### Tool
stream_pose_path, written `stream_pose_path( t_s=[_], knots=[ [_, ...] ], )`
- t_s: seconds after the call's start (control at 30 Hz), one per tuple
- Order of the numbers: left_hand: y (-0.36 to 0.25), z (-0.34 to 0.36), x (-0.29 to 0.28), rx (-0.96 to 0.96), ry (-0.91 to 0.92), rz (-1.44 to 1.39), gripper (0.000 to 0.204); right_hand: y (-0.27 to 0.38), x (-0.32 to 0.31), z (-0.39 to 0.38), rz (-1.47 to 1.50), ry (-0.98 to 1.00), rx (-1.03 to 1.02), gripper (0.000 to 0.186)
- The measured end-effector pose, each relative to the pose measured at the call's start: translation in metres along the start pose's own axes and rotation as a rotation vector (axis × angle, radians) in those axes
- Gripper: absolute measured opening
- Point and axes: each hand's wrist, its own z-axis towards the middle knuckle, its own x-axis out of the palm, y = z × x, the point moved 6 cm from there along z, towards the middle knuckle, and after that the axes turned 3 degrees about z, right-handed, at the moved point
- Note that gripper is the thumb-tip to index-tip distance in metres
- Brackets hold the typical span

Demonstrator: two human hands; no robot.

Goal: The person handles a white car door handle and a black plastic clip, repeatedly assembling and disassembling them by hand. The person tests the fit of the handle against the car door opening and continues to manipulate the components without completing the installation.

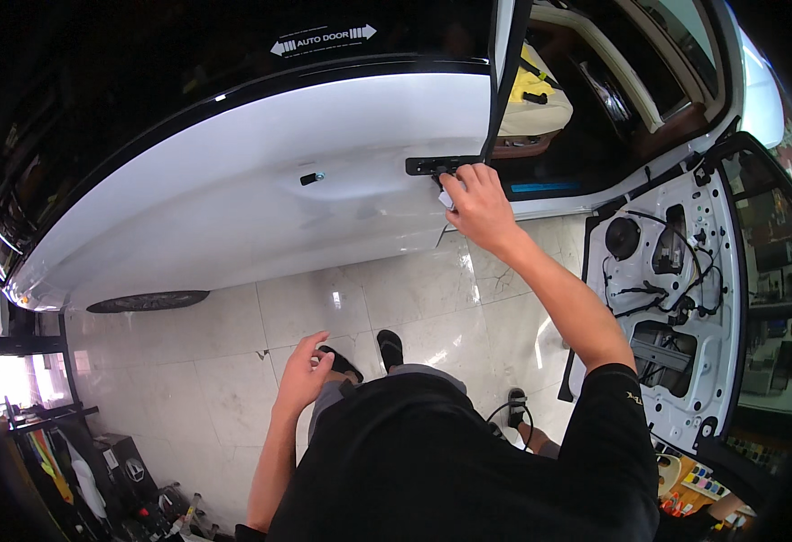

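Note:
My right hand (475, 200) is at a black handle recess (425, 166) in a white sliding car door (233, 217), its curled fingers gripping a small dark part with a pale piece below it. The detail under the fingers is hidden. Left of the recess is a small black opening with a silver fitting (315, 178). My left hand (306, 366) hangs low over the floor, fingers loosely apart and holding nothing.
An open door without its trim (649, 271) stands on the right, someone's sandalled foot (515, 406) nearby. A doorway (540, 181) shows a seat with a yellow cloth (527, 77). Tiled floor (215, 379) lies below; a rack with tools (62, 461) is lower left.

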Motion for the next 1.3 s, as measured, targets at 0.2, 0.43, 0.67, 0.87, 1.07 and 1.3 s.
stream_pose_path(
  t_s=[0.2, 0.43, 0.67, 0.87, 1.07, 1.3],
  knots=[
    [0.022, -0.013, 0.002, -0.049, 0.03, 0.122, 0.048, 0.008, 0.001, 0.013, -0.138, 0.001, -0.092, 0.059],
    [0.072, -0.051, 0.017, -0.146, 0.08, 0.114, 0.049, 0.002, -0.003, 0.01, -0.097, 0.029, 0.007, 0.057],
    [0.068, -0.062, 0.013, -0.178, 0.075, 0.128, 0.05, 0.007, -0.005, 0.016, -0.07, 0.042, 0.01, 0.048],
    [0.07, -0.061, 0.001, -0.172, 0.046, 0.167, 0.05, 0.01, -0.003, 0.018, -0.054, 0.067, 0.012, 0.044],
    [0.062, -0.06, 0.007, -0.131, 0.076, 0.186, 0.049, 0.012, -0.005, 0.019, -0.069, 0.098, -0.035, 0.032],
    [-0.08, 0.065, 0.057, 0.214, 0.024, -0.013, 0.056, 0.008, 0.006, 0.013, -0.096, 0.095, 0.005, 0.052]
  ],
)
